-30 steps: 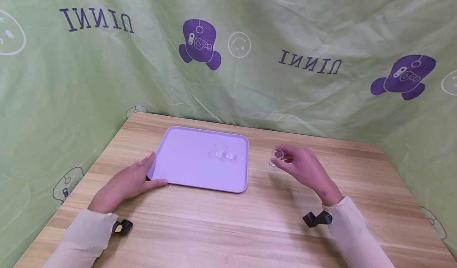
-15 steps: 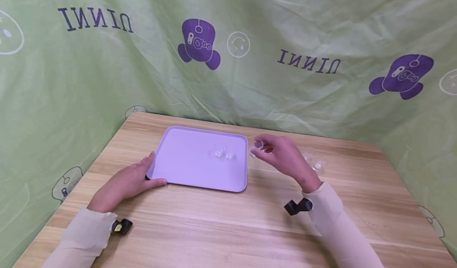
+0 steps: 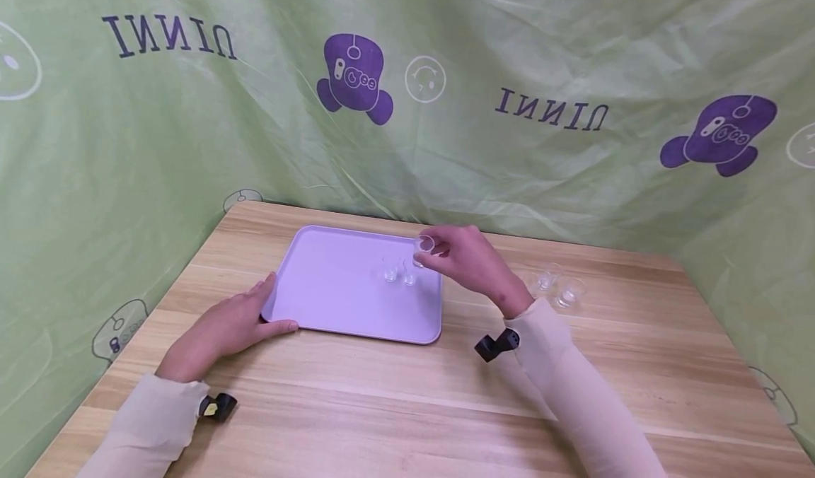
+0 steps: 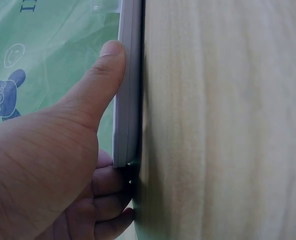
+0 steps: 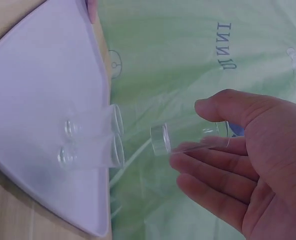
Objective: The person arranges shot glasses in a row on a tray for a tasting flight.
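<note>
My right hand [image 3: 467,255] pinches a small clear shot glass [image 5: 160,140] between thumb and fingers. It holds this glass upright above the right rear part of the lilac tray [image 3: 331,301]. On the tray, side by side, stand two similar shot glasses, the left one [image 3: 390,273] and the right one [image 3: 409,277]; both show in the right wrist view too. My left hand [image 3: 223,329] rests against the tray's front left corner. Its extended thumb [image 4: 110,65] lies along the front rim, and the fingers lie at the left side.
To the right on the wooden table [image 3: 382,407], several more clear glasses stand close together, among them a rear glass [image 3: 549,277] and a front glass [image 3: 569,293]. A green printed curtain [image 3: 458,167] hangs behind the table and at both sides.
My right hand has carried the shot glass leftward, from over the bare table to over the tray. The glasses at the right are more fully visible now. The left hand stays put.
</note>
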Available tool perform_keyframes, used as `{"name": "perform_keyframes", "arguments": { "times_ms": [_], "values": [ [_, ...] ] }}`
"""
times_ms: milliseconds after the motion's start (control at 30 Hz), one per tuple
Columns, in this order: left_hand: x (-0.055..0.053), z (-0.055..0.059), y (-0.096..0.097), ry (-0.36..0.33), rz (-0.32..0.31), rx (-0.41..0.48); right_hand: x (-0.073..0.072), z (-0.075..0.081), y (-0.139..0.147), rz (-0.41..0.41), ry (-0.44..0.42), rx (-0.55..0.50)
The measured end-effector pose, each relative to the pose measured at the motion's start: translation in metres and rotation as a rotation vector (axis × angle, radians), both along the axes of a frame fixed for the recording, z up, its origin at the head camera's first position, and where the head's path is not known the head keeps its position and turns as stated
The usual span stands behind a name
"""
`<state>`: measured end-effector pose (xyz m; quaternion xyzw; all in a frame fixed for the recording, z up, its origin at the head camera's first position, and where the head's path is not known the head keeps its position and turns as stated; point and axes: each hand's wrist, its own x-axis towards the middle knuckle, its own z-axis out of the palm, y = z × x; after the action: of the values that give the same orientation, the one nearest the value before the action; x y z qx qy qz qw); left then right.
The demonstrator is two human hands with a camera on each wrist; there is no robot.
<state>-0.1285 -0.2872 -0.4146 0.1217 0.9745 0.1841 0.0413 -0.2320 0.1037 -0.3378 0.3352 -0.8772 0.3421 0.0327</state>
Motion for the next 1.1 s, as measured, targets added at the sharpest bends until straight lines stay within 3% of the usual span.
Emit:
{"name": "perform_keyframes", "arguments": {
  "times_ms": [433, 700, 1100],
  "values": [
    [-0.001, -0.002, -0.001, -0.017, 0.012, 0.003, -0.014, -0.001, -0.039, 0.046, -0.036, 0.028],
    [-0.003, -0.003, -0.001, -0.021, 0.011, 0.003, -0.020, -0.005, -0.058, 0.051, 0.000, 0.068],
    [-0.002, -0.003, -0.001, -0.009, 0.008, 0.004, -0.025, -0.014, -0.076, 0.088, -0.061, 0.055]
  ]
}}
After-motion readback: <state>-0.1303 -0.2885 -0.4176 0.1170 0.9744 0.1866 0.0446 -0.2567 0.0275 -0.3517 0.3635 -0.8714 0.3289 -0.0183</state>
